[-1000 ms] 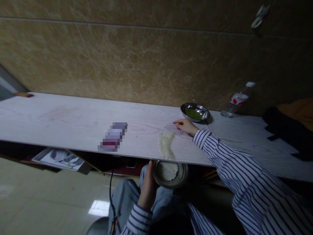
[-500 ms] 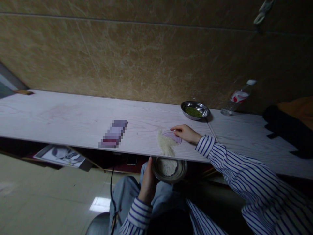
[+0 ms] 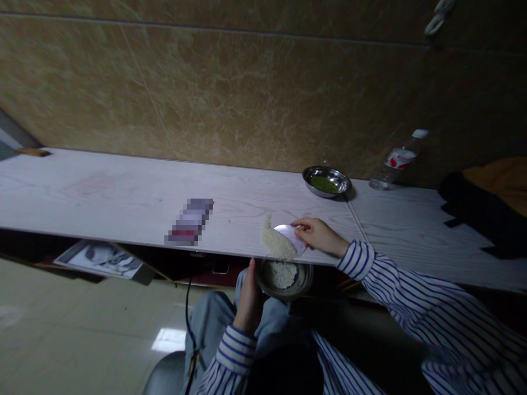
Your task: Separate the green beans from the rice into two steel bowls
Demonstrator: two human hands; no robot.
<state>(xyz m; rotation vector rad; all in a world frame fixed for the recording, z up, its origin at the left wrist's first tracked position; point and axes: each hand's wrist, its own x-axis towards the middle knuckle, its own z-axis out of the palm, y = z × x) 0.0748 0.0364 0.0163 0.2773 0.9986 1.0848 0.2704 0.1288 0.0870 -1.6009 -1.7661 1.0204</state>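
My left hand (image 3: pixel 250 299) grips the left side of a round metal bowl (image 3: pixel 304 281), which sits just under the table's front edge above my lap. White rice (image 3: pixel 282 274) lies inside that bowl. Between the thumb and fingers of my right hand (image 3: pixel 317 235) is a thin, pale, rounded plastic scraper (image 3: pixel 289 232), its face catching light. The scraper's edge meets a pile of loose rice (image 3: pixel 275 243) on the tabletop, close to the front edge and right above the bowl.
A steel bowl of green grains (image 3: pixel 326 182) stands at the back by the wall. A clear bottle (image 3: pixel 395 164) leans to its right, near dark cloth (image 3: pixel 481 214). On the left lies a blurred-out flat object (image 3: pixel 189 221). A drawer-like tray (image 3: pixel 99 260) is under the table (image 3: pixel 102 192).
My right hand has brought the scraper slightly toward the front edge and tilted it. The rice pile has shifted closer to the bowl. My left hand keeps hold of the bowl.
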